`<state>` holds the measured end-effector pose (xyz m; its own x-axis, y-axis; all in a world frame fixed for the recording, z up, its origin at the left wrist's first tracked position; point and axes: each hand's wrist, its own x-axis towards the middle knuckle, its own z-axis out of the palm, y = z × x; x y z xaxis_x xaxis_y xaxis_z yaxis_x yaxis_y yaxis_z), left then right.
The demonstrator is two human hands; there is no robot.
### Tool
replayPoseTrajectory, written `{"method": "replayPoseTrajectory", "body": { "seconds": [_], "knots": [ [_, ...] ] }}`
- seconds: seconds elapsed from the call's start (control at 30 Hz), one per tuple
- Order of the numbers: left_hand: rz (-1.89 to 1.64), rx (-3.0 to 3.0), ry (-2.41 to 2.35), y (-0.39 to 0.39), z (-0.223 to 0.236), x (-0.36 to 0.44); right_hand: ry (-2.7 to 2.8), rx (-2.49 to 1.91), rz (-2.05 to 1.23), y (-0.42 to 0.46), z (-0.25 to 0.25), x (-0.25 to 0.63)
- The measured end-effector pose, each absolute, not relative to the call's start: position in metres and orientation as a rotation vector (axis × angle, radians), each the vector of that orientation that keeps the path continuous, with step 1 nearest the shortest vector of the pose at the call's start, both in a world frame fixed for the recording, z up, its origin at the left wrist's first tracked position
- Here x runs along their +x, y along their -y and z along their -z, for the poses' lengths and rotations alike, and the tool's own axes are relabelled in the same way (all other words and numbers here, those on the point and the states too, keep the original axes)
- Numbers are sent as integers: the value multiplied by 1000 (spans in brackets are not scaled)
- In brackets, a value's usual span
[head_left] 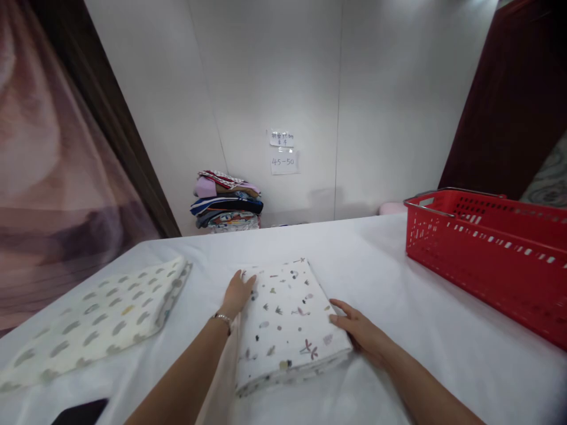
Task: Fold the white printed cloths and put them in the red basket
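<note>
A folded white cloth [292, 319] printed with small palms, rainbows and other little motifs lies flat in front of me. My left hand [237, 293] rests along its far left edge, fingers stretched out and thumb touching the print. At the right edge, my right hand [357, 330] touches the cloth's side with thumb and finger apart. Both hands are open; some right-hand fingers are hidden beneath the palm. The cloth's layers show along its near edge. A beige piece of fabric [221, 381] hangs beside my left forearm, partly hidden by it.
Another folded cream cloth [106, 316] with grey shapes lies to the left on the white-covered table [354, 254]. A dark flat object [82, 413] sits at the near left. A red basket [478, 254] stands right. Stacked folded fabrics [228, 203] sit beyond the far edge, by the wall.
</note>
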<state>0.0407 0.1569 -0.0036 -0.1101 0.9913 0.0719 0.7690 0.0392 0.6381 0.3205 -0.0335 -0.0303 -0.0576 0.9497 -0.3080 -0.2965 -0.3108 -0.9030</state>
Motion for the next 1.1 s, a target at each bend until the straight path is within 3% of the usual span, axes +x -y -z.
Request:
{"method": "replayPoseTrajectory", "body": {
  "seconds": [0.2,0.43,0.63,0.87,1.1],
  "knots": [
    [-604,2147,-1724,-84,-9,39,849,-1292,-1556,36,23,320],
    [-354,2613,-1156,22,1,37,900,-1342,-1524,36,16,324],
    [-495,2943,-1136,33,15,22,909,-1402,-1527,35,18,330],
    [-675,2942,-1131,39,23,13,947,-1327,-1654,42,8,334],
    [-691,2908,-1026,48,4,68,1000,-1296,-1684,41,10,339]
  ]
}}
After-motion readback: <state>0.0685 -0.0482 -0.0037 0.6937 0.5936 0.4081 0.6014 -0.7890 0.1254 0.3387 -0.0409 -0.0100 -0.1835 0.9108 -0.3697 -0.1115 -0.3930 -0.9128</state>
